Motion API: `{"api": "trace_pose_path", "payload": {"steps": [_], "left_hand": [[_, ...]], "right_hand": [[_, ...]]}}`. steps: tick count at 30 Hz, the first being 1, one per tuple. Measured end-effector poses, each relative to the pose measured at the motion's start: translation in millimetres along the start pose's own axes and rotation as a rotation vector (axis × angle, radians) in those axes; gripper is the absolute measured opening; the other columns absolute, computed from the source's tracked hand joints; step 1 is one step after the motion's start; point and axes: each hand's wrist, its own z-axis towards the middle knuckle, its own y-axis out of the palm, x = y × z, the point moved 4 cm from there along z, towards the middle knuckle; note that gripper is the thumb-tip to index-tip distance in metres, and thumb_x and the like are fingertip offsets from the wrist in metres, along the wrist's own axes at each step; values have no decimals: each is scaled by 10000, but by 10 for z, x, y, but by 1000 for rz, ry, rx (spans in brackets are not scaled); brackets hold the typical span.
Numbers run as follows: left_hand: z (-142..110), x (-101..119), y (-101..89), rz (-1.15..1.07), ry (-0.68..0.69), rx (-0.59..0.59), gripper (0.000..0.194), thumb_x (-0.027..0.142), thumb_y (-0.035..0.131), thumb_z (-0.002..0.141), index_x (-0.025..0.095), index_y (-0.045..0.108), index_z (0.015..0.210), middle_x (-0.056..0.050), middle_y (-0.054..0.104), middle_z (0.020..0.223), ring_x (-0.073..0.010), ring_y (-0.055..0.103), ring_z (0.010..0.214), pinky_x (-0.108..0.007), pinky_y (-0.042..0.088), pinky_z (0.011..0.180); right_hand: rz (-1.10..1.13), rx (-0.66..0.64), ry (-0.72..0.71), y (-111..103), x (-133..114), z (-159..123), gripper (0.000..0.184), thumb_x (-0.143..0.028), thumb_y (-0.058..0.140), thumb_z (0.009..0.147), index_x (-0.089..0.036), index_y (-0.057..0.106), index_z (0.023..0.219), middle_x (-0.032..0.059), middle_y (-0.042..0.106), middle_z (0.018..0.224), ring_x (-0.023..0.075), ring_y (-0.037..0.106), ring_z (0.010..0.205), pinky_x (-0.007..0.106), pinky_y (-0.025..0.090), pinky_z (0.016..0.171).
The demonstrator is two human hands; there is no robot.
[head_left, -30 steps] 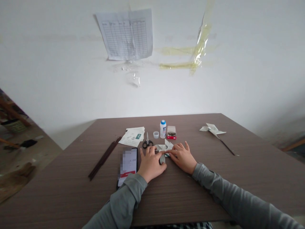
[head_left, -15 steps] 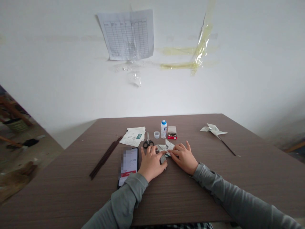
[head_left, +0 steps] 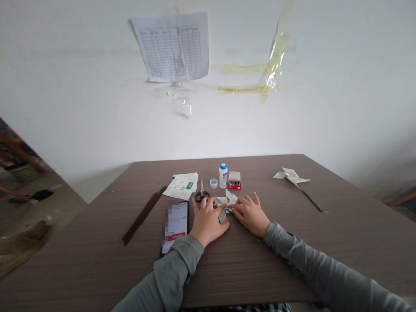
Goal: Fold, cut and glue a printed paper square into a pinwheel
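Note:
On the table between my hands lies a printed paper pinwheel [head_left: 231, 197] with its blades folded in. My left hand [head_left: 206, 222] grips it from the left, index finger at the centre and thumb by the near blade. From the right, my right hand [head_left: 251, 215] has its fingertips pressed on the centre, with the little finger raised. Both hands cover much of the paper. Black-handled scissors [head_left: 202, 196] lie just beyond my left fingers. A finished-looking pinwheel on a dark stick [head_left: 292, 177] rests farther right.
Behind the hands stand a white bottle with a blue cap [head_left: 222, 177], a small clear cup [head_left: 213, 183] and an open red box of tacks [head_left: 234, 182]. At left are paper sheets [head_left: 181, 186], dark sticks [head_left: 143, 216] and a phone [head_left: 175, 225].
My left thumb has shifted slightly inward, and the near blade's tip that showed below it is now hidden. My right hand stays at the pinwheel's centre.

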Motion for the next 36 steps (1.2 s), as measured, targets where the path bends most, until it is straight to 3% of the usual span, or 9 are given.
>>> {"api": "trace_pose_path", "payload": {"steps": [6,12,19,27,36], "left_hand": [[16,9,4,22,24,-33,599,416,895,1100,396,910,1698,-184,793,1749,-531,581,1783,-963,221,1574],[28,-9,50,21,6,-17,614,455,877,1105,379,897,1713,-200,788,1738,-522,609,1740,-944,232,1572],[36,-18,73,35,11,19,629,442,895,1094,374,891,1720,-175,818,1671,-523,646,1678,-967,259,1545],[51,-6,55,40,29,0,608,412,920,1088,354,915,1693,-201,817,1701,-531,644,1708,-981,245,1551],[48,1,42,55,0,22,581,409,936,1100,397,918,1680,-164,852,1656,-491,678,1705,-917,313,1569]], "right_hand": [[31,0,-4,28,29,-5,360,-237,750,1206,-417,1038,1326,70,914,1166,382,831,1274,909,470,1470],[43,-25,16,36,35,-1,374,-246,710,1238,-387,1036,1355,88,927,1214,391,826,1326,942,448,1477],[26,-110,63,35,43,24,378,-309,698,1261,-448,1024,1391,82,930,1296,406,830,1417,970,403,1501],[27,-99,60,11,30,15,370,-296,714,1258,-447,1029,1380,79,936,1287,431,855,1395,969,438,1489],[20,-77,52,8,10,13,364,-270,711,1255,-417,1020,1378,86,933,1302,398,836,1383,936,447,1484]]}}
